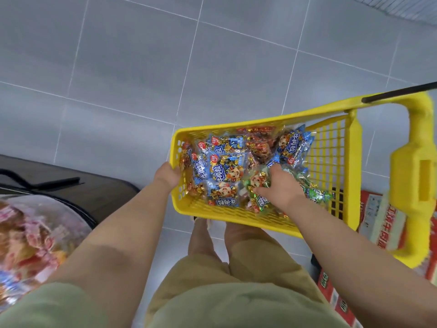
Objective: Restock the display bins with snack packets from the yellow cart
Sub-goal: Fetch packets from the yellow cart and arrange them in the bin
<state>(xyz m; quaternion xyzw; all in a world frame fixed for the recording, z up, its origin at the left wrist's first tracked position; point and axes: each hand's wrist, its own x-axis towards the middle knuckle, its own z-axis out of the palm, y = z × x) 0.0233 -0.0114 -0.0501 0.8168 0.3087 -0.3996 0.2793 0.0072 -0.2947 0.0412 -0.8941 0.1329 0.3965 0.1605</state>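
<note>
A: Where are the snacks?
B: In the yellow cart basket, right of centre, mostly blue snack packets.
A: The hands?
B: The left hand grips the basket's left rim. The right hand has its fingers curled round a green snack packet.

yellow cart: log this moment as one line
phase: pick | left hand: grips yellow basket rim | right hand: grips green packet in basket | blue packets: lying in basket
</note>
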